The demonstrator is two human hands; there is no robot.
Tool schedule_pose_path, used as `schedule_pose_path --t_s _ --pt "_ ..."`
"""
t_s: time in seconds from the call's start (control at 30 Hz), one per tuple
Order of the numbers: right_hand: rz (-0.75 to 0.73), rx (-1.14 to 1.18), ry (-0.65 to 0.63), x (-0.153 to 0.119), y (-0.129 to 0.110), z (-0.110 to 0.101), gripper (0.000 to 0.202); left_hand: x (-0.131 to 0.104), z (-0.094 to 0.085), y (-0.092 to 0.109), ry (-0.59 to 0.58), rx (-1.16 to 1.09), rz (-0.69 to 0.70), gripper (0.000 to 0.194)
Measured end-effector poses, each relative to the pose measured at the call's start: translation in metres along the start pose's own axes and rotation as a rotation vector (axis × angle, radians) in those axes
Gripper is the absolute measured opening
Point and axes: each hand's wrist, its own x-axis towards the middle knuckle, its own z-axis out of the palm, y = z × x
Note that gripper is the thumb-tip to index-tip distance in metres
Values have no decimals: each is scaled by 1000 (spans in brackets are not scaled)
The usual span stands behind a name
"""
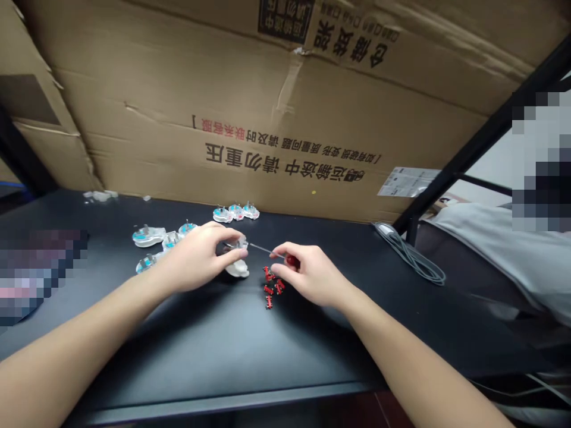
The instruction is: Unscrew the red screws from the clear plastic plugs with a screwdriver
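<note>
Working mid-frame on a dark surface (232, 356), with open room at lower centre down to the front edge (232, 401), but hemmed in above by printed cardboard (178, 77). Holding a clear piece (242, 242) clamped in the fingers of the left hand (196, 255) and a screwdriver (292, 260) in the closed fingers of the right hand (312, 273), near red pieces (268, 290) at centre, plugs (149, 236) at centre left and a coiled cable (413, 255) at right. Unable to tell of any contact between screwdriver tip and clear piece, or to see whole the partly covered plugs and white piece (238, 270) beside the left hand.
</note>
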Motion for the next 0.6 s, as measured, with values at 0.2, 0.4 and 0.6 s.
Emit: schedule_pose_path --t_s 0.2,0.4,0.6 --pt "48 -62 -18 6 17 -7 25 8 3 -41 -186 315 70 39" --pt "54 -70 62 8 21 -15 24 20 -11 -51 -155 381 9 42" --pt "65 -114 97 9 23 -19 25 60 -10 -48 -45 408 -64 41"
